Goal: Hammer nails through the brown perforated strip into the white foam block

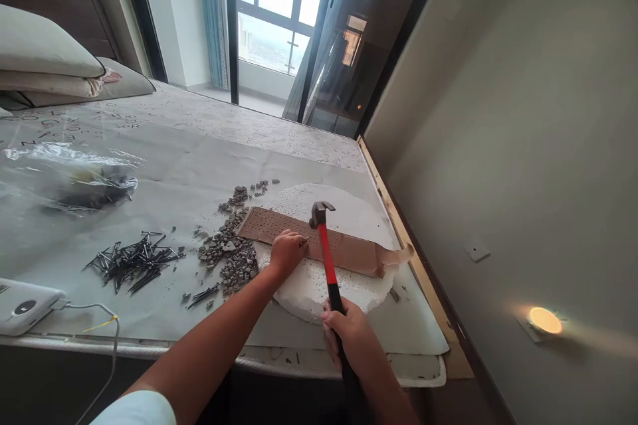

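Observation:
My right hand (346, 332) is wrapped round the black grip of a claw hammer (326, 249) with a red shaft. The hammer's metal head is raised in front of a brown cardboard strip (349, 252) dotted with rows of small holes. My left hand (288, 251) rests on the strip, its fingers pinched on a small dark piece that looks like a nail (303, 243), mostly hidden. Beneath the strip lies a round white foam slab (309, 289), pitted on its near part. A torn flap of cardboard sticks out at the strip's right end.
Grey gravel (226, 246) is heaped left of the slab. Further left are a pile of nails (132, 260), a clear plastic bag (74, 179) and a white power bank (27, 305) with a cable. A grey sheet (199, 153) covers the mattress; the wall (498, 146) stands at right.

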A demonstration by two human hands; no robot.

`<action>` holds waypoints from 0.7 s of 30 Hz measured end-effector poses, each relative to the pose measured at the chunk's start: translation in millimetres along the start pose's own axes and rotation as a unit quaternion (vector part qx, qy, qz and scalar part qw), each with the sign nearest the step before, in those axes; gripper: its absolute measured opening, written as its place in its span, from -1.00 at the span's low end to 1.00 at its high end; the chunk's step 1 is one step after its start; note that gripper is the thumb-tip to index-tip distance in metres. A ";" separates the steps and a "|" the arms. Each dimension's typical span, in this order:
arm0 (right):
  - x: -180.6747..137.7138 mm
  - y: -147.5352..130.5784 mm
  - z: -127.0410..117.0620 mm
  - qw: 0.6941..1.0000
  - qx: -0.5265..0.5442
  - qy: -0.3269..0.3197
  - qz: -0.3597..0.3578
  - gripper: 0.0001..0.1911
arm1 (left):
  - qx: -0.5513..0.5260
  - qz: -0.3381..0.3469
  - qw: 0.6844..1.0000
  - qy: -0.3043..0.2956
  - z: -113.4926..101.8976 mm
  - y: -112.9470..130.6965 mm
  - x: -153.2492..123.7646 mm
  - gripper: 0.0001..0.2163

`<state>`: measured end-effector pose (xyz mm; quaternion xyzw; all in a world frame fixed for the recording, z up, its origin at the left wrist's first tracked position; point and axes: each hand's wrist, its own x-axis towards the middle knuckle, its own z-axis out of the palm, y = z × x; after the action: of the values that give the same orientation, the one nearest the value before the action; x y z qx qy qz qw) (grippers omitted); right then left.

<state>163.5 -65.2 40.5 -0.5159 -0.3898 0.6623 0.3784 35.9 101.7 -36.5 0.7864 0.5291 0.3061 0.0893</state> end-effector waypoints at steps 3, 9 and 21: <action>2.4 1.8 -1.5 1.000 -0.012 -0.001 0.001 -0.84 | -0.037 -0.011 0.999 0.014 -2.8 1.2 -0.7 -0.85; 7.8 2.2 -4.3 1.000 -0.001 0.010 0.023 -0.86 | -0.116 -0.074 0.988 0.063 -12.0 3.7 -1.0 -0.90; 14.2 11.4 -1.7 0.999 0.005 0.022 0.025 -0.85 | -0.280 -0.162 0.941 0.097 -22.0 -4.6 2.7 -0.94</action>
<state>161.5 -56.8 24.4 -0.5383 -0.3649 0.6617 0.3732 20.4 102.0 -20.0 0.5996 0.5487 0.4977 0.3027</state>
